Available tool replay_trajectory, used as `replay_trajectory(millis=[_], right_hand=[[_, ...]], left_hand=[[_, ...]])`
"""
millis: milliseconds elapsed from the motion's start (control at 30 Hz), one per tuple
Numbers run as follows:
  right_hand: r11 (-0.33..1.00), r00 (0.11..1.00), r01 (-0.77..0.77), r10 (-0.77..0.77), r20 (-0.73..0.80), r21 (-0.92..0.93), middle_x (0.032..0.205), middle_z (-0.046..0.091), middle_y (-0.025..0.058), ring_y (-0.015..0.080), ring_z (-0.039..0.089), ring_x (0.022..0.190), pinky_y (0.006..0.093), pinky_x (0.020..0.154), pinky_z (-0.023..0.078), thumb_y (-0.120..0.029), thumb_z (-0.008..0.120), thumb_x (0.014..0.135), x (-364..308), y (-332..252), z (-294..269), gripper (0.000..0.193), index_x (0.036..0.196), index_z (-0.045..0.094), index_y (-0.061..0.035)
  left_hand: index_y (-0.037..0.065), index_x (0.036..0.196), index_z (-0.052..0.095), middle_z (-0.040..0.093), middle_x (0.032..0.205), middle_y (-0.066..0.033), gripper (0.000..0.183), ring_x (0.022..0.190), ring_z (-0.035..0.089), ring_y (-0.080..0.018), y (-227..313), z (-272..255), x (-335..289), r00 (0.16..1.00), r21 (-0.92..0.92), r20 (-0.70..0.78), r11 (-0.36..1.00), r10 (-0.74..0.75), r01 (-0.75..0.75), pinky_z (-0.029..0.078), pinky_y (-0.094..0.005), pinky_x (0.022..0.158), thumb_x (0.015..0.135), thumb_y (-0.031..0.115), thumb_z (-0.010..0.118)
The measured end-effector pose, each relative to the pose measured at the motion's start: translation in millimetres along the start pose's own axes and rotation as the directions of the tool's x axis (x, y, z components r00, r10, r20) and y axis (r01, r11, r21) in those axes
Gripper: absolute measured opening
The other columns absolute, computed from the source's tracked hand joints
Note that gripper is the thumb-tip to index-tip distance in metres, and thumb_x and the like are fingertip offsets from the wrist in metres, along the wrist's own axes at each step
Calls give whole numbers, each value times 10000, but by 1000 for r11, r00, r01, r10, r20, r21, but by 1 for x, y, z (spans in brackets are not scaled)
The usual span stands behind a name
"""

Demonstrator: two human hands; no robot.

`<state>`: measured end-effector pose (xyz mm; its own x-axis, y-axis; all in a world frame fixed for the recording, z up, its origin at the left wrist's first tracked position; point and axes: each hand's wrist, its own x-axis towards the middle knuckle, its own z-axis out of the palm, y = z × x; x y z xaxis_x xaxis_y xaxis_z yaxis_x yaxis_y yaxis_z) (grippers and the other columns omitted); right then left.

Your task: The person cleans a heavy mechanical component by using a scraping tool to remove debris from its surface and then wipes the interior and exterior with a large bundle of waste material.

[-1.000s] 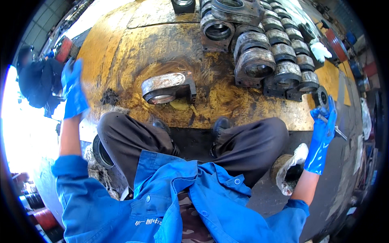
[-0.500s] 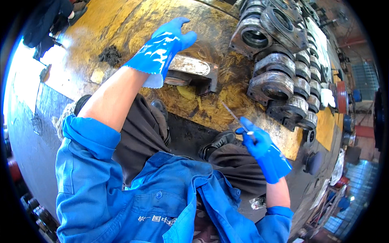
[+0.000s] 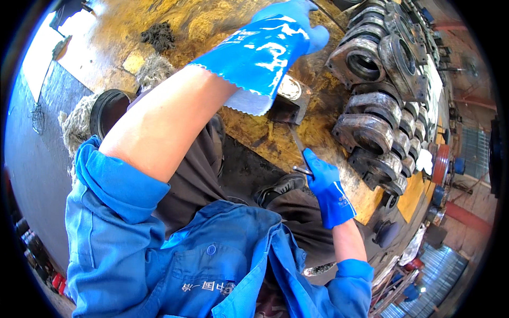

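Observation:
My left hand (image 3: pixel 289 32), in a long blue glove, reaches over the far side of the yellow, grease-stained work surface (image 3: pixel 254 132). Its thumb stands apart from the fingers, and nothing shows in its grasp. Below the glove, a worn metal bearing housing (image 3: pixel 300 100) lies on the surface, mostly hidden by my forearm and cuff. My right hand (image 3: pixel 322 180), gloved alike, is closed around a slim metal tool with a flat blade (image 3: pixel 298 141). The blade points away from me, its tip at the housing's near edge; whether they touch I cannot tell.
Rows of similar metal housings (image 3: pixel 371 114) are stacked at the right. A dark clump of fibre (image 3: pixel 158 36) lies at the far left, with grey rags (image 3: pixel 154 71) nearer me. A hollow dark cylinder (image 3: pixel 108 111) stands beside my left forearm. My shoe (image 3: pixel 281 188) is below the surface's edge.
My left hand has moved right and farther away, its arm now covering more of the housing. My right hand has shifted left, bringing the blade's tip to the housing. The view has shifted too.

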<state>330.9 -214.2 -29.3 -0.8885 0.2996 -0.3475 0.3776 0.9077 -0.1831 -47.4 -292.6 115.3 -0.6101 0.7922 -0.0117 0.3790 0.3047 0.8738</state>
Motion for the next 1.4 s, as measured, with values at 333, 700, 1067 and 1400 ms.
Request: replay_trajectory(millis=[333, 700, 1067, 1400], right_hand=[[998, 998, 43, -44, 42, 41, 1116, 718, 165, 370, 702, 984, 503, 828, 564, -154, 657, 847, 22, 11, 25, 656, 1478, 476, -154], [996, 983, -28, 43, 176, -85, 1113, 719, 154, 384, 704, 977, 534, 813, 553, -171, 638, 864, 74, -7, 62, 607, 1450, 482, -184], [995, 962, -82, 93, 259, -52, 1091, 723, 142, 388, 714, 978, 565, 785, 538, -214, 660, 873, 74, -12, 64, 549, 1390, 473, -220], [980, 955, -178, 194, 225, -89, 1055, 722, 145, 389, 710, 971, 558, 787, 534, -161, 641, 859, 60, 1, 55, 423, 1257, 500, -172]], left_hand=[[-11, 1299, 624, 691, 1211, -261, 577, 1157, 653, -408, -4, 23, 8, 967, 28, -225, 993, 119, -116, 507, -467, 1016, 873, 377, 655], [6, 1232, 641, 720, 1116, -228, 513, 1072, 683, -400, -15, 22, 4, 916, 89, -328, 973, 232, -215, 526, -478, 966, 869, 366, 683], [14, 1203, 641, 722, 1079, -224, 487, 1035, 690, -401, -14, 35, 6, 888, 104, -382, 967, 255, -232, 537, -484, 932, 863, 358, 692], [37, 1279, 638, 720, 1133, -234, 517, 1104, 674, -400, 3, 50, 11, 954, 81, -214, 977, 209, -196, 525, -462, 986, 877, 360, 662]])
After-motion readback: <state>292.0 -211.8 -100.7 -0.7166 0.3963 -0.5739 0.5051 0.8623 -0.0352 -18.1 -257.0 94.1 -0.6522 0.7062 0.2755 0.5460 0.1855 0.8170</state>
